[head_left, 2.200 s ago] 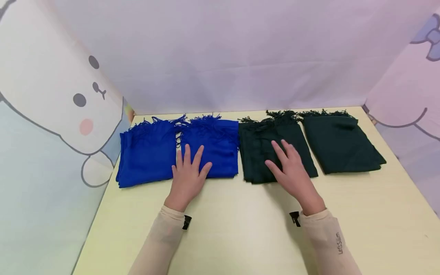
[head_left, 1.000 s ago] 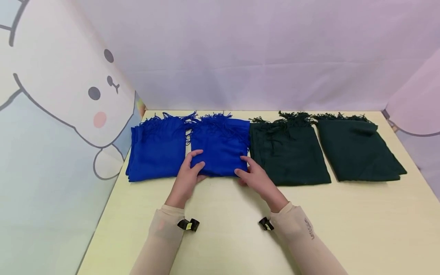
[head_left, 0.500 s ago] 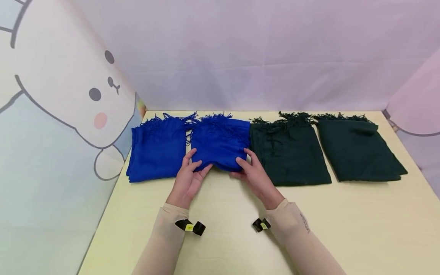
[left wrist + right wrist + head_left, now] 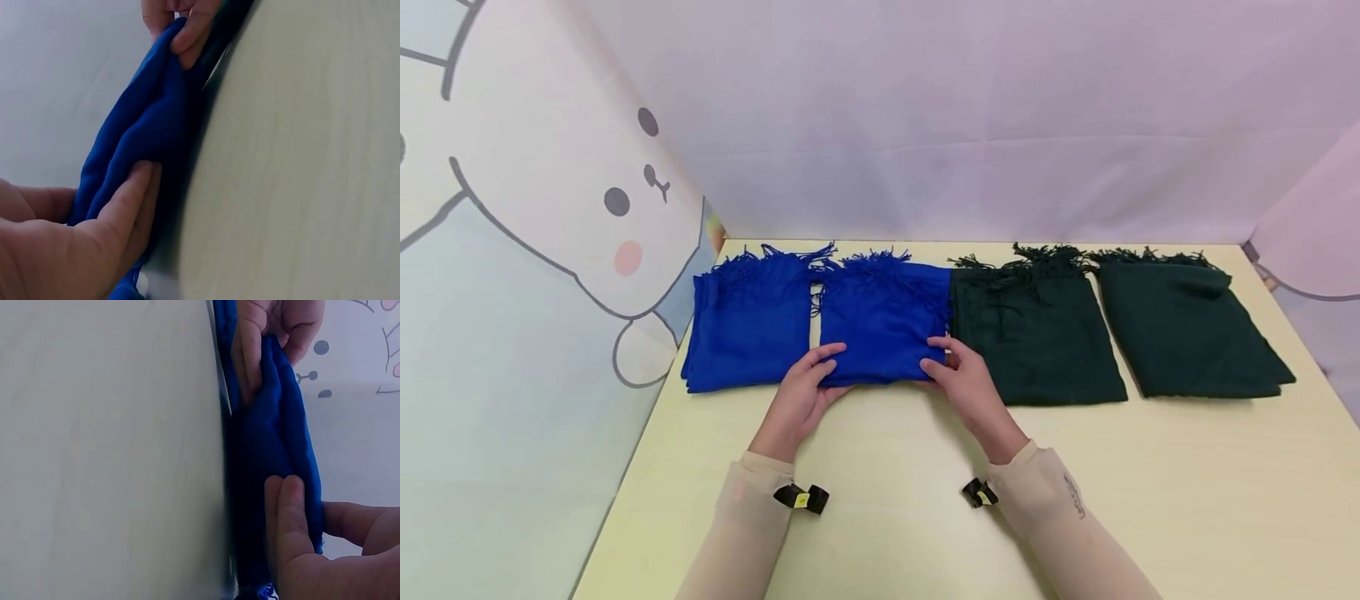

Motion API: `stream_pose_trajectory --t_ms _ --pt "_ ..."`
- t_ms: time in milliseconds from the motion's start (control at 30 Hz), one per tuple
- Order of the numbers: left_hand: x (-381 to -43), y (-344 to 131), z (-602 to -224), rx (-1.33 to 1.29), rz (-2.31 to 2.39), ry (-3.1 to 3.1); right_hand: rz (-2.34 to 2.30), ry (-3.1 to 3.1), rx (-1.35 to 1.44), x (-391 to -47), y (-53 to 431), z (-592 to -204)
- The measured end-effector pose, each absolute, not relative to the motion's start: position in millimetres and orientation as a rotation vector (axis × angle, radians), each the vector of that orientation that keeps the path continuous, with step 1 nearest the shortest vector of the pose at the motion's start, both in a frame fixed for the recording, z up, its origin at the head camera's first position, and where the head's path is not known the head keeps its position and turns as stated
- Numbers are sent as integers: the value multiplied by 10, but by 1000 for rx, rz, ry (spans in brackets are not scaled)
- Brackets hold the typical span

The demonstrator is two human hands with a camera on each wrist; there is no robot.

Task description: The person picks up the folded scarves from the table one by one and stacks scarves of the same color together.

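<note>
A folded blue scarf with fringe (image 4: 883, 321) lies second from the left in the row, its near edge raised off the table. My left hand (image 4: 801, 392) grips its near left corner, thumb and index finger on top and the other fingers underneath. At the near right corner my right hand (image 4: 966, 387) holds it the same way. Both wrist views show the blue scarf (image 4: 140, 119) pinched between thumb and fingers at each end, its folded layers facing the camera. The far fringe still rests on the table.
Another folded blue scarf (image 4: 748, 329) lies to the left. Two folded dark green fringed scarves, a nearer one (image 4: 1037, 342) and an outer one (image 4: 1187, 333), lie to the right. A pale wooden table (image 4: 880, 500) bears them all, with a light cloth backdrop (image 4: 962, 125) behind.
Both hands have come from lying flat over the blue and green scarves to gripping the blue scarf's near corners. Its near edge sagged into a curve, then straightened.
</note>
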State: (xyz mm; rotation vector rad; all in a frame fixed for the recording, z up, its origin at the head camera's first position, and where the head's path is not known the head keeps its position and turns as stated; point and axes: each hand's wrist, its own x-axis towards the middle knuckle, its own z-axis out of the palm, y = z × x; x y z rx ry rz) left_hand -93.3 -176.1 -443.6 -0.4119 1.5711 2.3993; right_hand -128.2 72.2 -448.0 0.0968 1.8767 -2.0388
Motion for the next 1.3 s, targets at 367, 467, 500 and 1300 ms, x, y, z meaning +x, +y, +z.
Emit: stream_pose_trajectory --t_ms 367,467,500,1300 --pt "-799 -1823 -4399 -357 2250 1737 -1975 1971 65 -1176 733 -4478" --pt "-771 -1828 -4402 -365 2233 1757 -1965 1981 55 -1161 724 -4490" --pt "-762 -1829 -4402 -365 2230 1761 -1960 1986 52 -1155 722 -4493" --pt "-456 -2014 -4327 -749 2545 1744 -1577 2470 -333 -1017 418 -4248"
